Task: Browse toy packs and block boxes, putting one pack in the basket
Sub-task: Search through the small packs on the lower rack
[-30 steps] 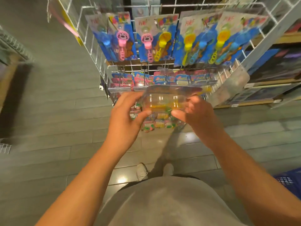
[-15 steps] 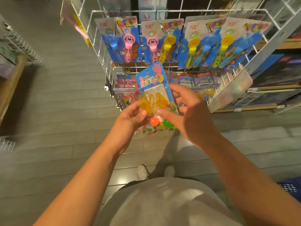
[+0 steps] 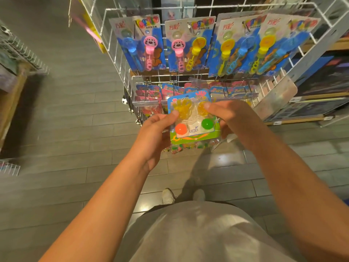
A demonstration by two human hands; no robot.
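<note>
I hold a blister toy pack [image 3: 192, 127] in front of me, face up, with yellow sticky hands, an orange ball and a green ball on a blue and green card. My left hand [image 3: 156, 133] pinches its left edge with the thumb on top. My right hand [image 3: 232, 118] grips the right edge, thumb pressed near the top yellow toy. The pack hangs in the air just before the white wire rack [image 3: 188, 8].
Bubble-wand packs [image 3: 177, 44] hang in a row on the rack's upper hooks; more small packs [image 3: 149, 91] sit on the lower row. Shelves with boxes [image 3: 321, 82] stand to the right, another wire display [image 3: 22, 53] to the left. Grey plank floor lies below.
The pack has turned from edge-on and tilted to flat and face up toward me. My hands have shifted to its left and right edges.
</note>
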